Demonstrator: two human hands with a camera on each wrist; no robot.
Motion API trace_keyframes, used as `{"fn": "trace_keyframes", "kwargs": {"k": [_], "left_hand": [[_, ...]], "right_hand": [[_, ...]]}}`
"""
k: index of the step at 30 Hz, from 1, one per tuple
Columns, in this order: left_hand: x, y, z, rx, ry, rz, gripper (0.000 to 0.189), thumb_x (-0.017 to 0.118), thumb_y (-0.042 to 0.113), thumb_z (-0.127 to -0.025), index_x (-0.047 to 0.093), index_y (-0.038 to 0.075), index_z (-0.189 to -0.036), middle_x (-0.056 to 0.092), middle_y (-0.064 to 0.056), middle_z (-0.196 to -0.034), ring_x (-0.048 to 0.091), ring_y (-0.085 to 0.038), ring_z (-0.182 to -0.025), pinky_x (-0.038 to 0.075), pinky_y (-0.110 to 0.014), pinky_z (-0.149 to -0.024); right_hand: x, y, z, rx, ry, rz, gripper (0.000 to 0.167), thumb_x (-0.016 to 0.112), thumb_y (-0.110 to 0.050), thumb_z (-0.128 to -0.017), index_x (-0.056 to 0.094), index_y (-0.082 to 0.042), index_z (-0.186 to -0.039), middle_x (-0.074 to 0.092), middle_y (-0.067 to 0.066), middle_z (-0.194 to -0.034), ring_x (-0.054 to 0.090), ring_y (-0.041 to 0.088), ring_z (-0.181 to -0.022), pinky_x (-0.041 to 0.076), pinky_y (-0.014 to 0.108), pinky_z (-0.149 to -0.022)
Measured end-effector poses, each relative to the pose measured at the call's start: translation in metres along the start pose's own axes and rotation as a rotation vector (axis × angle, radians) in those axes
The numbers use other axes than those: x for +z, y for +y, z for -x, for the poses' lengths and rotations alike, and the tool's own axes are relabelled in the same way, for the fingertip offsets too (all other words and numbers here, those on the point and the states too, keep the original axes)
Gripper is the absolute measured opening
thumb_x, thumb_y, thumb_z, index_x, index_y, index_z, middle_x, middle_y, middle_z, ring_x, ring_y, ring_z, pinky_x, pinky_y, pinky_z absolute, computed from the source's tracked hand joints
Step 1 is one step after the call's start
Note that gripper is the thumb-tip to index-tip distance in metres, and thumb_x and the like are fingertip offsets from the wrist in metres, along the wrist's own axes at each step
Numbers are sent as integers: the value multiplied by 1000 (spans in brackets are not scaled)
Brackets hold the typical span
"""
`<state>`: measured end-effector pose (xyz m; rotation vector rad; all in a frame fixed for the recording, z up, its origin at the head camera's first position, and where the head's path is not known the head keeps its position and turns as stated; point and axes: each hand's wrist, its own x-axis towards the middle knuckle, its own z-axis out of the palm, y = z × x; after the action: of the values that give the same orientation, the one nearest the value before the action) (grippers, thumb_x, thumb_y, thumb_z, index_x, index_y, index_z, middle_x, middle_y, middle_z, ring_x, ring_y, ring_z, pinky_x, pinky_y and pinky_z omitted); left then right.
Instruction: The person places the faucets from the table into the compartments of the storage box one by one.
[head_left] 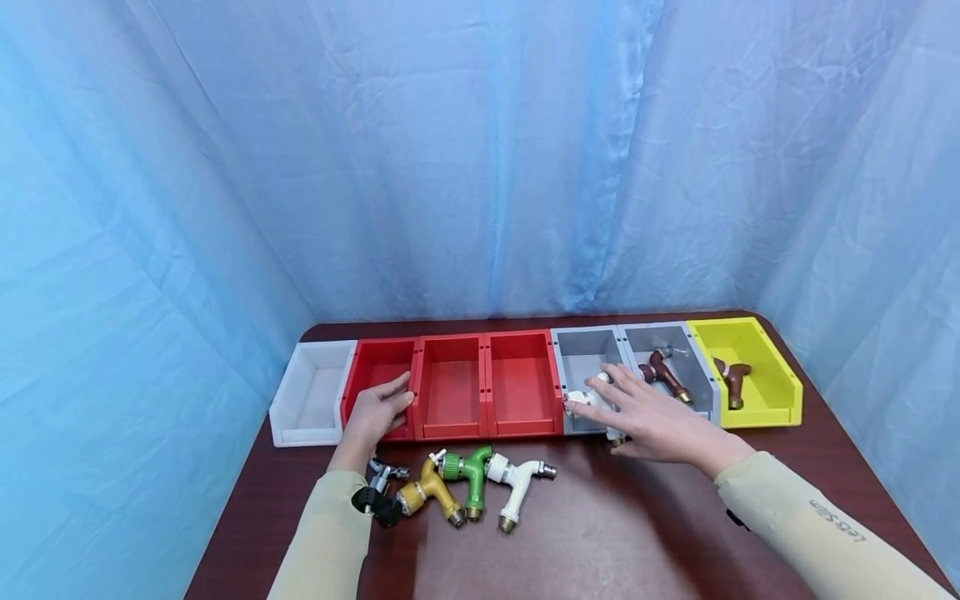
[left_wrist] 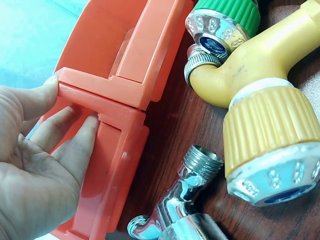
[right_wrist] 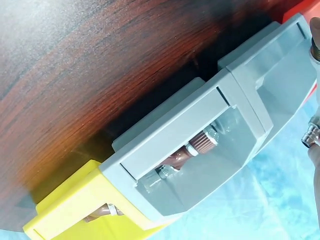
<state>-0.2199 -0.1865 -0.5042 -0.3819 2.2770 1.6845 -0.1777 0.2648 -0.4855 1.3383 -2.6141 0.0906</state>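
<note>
My right hand (head_left: pixel 648 417) holds a white tap (head_left: pixel 588 398) by its body above the front of the left grey bin (head_left: pixel 588 342). Only a sliver of that tap (right_wrist: pixel 315 120) shows at the edge of the right wrist view. My left hand (head_left: pixel 375 414) is at the leftmost red bin (head_left: pixel 382 350); its thumb and fingers pinch the side wall (left_wrist: pixel 100 102) beside the middle red bin (head_left: pixel 450 346). Before the bins lie a chrome tap (left_wrist: pixel 175 205), a yellow tap (head_left: pixel 431 487), a green tap (head_left: pixel 474 479) and another white tap (head_left: pixel 517 483).
A white bin (head_left: pixel 315 383) ends the row at left, with a third red bin (head_left: pixel 521 375) mid-row. Brown taps lie in the right grey bin (right_wrist: pixel 210 185) and the yellow bin (head_left: pixel 780 383). Blue curtains (head_left: pixel 480 167) surround the dark wooden table (head_left: pixel 585 533).
</note>
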Motion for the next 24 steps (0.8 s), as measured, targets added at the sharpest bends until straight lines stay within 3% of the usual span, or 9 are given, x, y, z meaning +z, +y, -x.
{"fn": "trace_keyframes", "kwargs": {"k": [17,24], "left_hand": [[0,-1,1,6,2,16,55,64,24,-102,48,28,-154,51,-9,-154,52,-35,-138,52,-46,-102],[0,-1,0,11,-3,11,56,64,24,-102,46,27,-155,50,-9,-155,51,-35,-138,52,-46,-102]], "right_hand": [[3,14,-1,59,-11,3,107,97,-34,-67,41,-30,-158,45,19,-154,36,53,-142,42,66,-109],[3,17,-1,103,-38,-23,104,95,-31,-71,39,-32,-159,42,18,-158,30,52,-146,46,64,-106]]}}
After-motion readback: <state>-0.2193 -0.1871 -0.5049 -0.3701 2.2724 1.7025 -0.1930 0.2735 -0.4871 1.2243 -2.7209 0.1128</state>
